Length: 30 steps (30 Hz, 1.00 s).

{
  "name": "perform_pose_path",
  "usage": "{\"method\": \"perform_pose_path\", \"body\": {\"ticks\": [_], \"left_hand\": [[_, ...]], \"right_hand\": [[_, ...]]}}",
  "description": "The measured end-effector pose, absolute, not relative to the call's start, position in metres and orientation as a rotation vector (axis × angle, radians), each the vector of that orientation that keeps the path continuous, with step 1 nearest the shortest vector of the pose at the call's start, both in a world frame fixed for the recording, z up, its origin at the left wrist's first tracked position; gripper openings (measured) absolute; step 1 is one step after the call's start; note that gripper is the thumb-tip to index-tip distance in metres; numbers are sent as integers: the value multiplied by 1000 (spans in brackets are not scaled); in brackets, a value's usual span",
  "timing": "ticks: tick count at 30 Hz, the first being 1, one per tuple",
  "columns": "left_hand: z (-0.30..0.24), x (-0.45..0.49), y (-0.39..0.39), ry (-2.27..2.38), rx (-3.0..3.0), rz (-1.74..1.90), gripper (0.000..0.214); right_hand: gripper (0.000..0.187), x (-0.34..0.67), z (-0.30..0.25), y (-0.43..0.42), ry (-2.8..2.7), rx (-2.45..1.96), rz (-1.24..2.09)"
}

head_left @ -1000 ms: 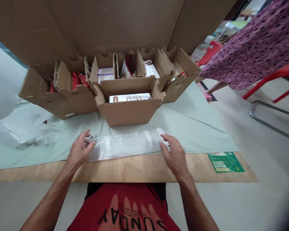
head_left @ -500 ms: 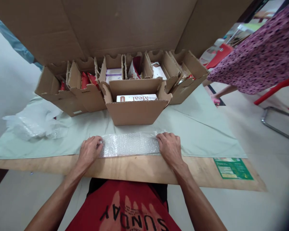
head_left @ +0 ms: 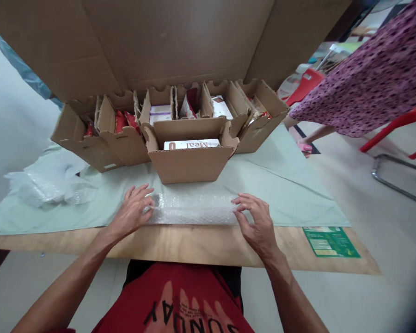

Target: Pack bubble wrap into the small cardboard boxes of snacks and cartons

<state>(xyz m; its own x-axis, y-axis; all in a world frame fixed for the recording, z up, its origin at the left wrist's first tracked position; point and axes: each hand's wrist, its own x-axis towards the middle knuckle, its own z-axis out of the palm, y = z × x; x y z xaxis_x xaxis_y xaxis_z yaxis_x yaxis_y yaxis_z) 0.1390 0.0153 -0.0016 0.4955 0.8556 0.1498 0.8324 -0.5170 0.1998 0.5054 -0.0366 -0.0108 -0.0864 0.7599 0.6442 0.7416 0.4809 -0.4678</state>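
Observation:
A folded strip of clear bubble wrap [head_left: 193, 208] lies across the pale green cloth [head_left: 284, 185] near the table's front edge. My left hand [head_left: 133, 210] pinches its left end, fingers curled over the fold. At the right end my right hand [head_left: 258, 222] holds the wrap with thumb and fingertips. Just behind the wrap stands a small open cardboard box [head_left: 190, 159] with a white carton marked "Meal" [head_left: 191, 144] inside.
Behind the small box stands a row of open cardboard boxes [head_left: 104, 138] with red and white packets, under a big cardboard flap [head_left: 166, 41]. Loose plastic wrap [head_left: 46, 187] lies at left. A green label [head_left: 329, 241] sits on the wooden table edge. A person in a purple dress [head_left: 367, 78] stands at right by red chairs.
Both hands went from resting beside the strip to gripping its ends. The bubble wrap has been folded over and is now narrower. The other person stepped slightly.

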Motion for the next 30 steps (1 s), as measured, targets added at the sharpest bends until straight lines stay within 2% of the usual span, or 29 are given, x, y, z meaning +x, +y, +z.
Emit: {"method": "perform_pose_path", "body": {"ticks": [4,7,9,11,15,18,20,22,26,30], "left_hand": [[33,138,0,1526,2759,644,17],[45,126,-26,1342,2692,402,8],[47,116,-40,1157,2511,162,28],[46,109,-46,1128,2330,92,48],[29,107,-23,1682,2204,379,44],[8,111,3,2066,2032,340,60],[-5,114,13,2111,1921,246,64],[-13,118,13,2076,1885,196,59],[-16,123,1,2073,1933,315,55],[-21,128,-4,2078,1995,333,55]], "right_hand": [[14,516,7,-55,-1815,-1243,-55],[10,533,6,-81,-1911,-1272,157],[15,544,-1,-96,-1890,-1322,319],[20,552,-10,-103,-1755,-1468,368],[32,554,-32,-85,-1577,-1776,230],[45,542,-48,-60,-1727,-1900,87],[41,532,-55,-49,-1845,-1962,75],[33,523,-57,-44,-1938,-1931,104],[28,519,-45,-38,-1948,-1778,-48],[22,528,-35,-18,-1982,-1851,-177]]}}
